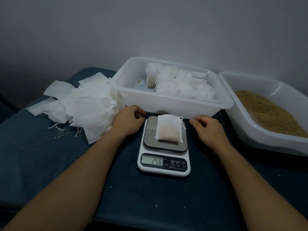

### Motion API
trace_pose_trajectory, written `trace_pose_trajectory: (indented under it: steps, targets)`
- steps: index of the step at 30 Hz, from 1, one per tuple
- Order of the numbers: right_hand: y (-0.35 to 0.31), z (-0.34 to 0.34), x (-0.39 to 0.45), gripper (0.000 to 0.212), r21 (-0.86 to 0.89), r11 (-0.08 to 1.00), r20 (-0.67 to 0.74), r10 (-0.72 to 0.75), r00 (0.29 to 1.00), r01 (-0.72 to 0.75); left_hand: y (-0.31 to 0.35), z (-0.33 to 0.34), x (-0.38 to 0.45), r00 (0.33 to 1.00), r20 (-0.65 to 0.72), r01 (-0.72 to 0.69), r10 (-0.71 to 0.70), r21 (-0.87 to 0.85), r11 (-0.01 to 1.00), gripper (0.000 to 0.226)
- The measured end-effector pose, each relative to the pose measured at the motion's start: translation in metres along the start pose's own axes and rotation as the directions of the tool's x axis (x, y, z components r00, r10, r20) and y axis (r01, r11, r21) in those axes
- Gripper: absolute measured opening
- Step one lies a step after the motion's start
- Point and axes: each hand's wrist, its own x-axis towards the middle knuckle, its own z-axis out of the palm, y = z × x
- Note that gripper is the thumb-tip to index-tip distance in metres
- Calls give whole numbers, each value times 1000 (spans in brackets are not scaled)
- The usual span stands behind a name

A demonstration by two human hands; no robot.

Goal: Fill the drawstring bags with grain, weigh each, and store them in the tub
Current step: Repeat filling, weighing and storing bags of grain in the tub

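A filled white drawstring bag (169, 129) lies flat on the steel platform of a white digital scale (164, 165), whose display reads 25.6. My left hand (128, 120) hovers just left of the scale, fingers loosely curled, holding nothing. My right hand (207, 129) hovers just right of it, also loosely curled and holding nothing. Behind the scale stands a translucent white tub (175, 104) with several filled bags (181, 84) packed in rows on its right side.
A heap of flat unfilled bags (83, 104) lies on the dark blue table at the left. A second white tub (250, 127) at the right holds loose brown grain (270, 112). A few stray grains dot the table. A grey wall stands behind.
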Motion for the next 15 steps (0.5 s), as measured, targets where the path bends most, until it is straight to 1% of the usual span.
trace_pose_trajectory:
  steps: [4, 8, 15]
  targets:
    - [-4, 1, -1, 19, 33, 999, -41, -29, 999, 30, -1, 0, 1, 1000, -5, -11, 11, -16, 1000, 16]
    - [-11, 3, -5, 27, 78, 996, -29, -52, 998, 54, -2, 1, 2, 1000, -28, -8, 6, -51, 999, 18]
    - [-26, 9, -11, 27, 106, 991, -11, -79, 997, 80, -3, 3, 4, 999, -37, -12, 9, -67, 998, 18]
